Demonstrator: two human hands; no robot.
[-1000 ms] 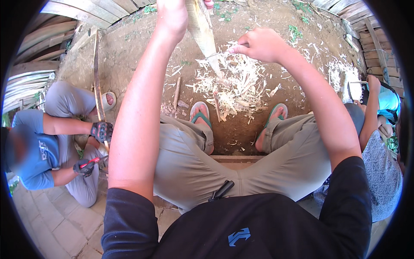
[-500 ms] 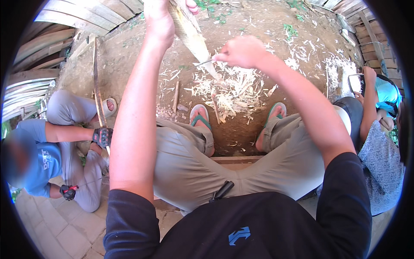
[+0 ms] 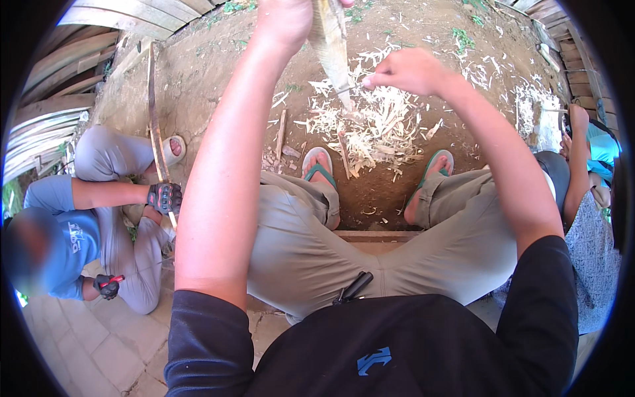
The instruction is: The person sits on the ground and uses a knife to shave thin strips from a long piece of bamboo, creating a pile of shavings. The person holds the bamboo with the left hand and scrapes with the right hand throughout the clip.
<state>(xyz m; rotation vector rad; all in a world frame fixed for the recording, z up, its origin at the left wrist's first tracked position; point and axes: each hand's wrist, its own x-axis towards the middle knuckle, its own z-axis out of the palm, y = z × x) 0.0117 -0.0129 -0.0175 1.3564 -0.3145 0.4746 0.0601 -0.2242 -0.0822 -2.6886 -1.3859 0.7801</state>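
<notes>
At the top edge my left hand point(image 3: 284, 23) grips a pale, tapering piece of wood point(image 3: 329, 47); part of that hand and the wood's upper end run out of the picture. The wood slants down and narrows to its lower tip. My right hand point(image 3: 413, 71) is closed on a small knife, its handle hidden in the fingers. The thin dark blade point(image 3: 350, 87) lies across the wood just above the tip. Curled wood shavings point(image 3: 383, 126) are heaped on the dirt floor beneath.
At left sits a person in gloves point(image 3: 163, 198), holding a long curved wooden strip point(image 3: 154, 106) and a red-handled tool point(image 3: 114, 281). Another person point(image 3: 579, 139) works at far right beside more shavings. Wooden plank walls point(image 3: 63, 79) stand around. My sandalled feet point(image 3: 319, 165) flank the pile.
The whole view has shifted slightly. Both hands appear farther right, with the wood more upright. The blade stays across the wood near its tip. The left person's red-handled tool hand has moved.
</notes>
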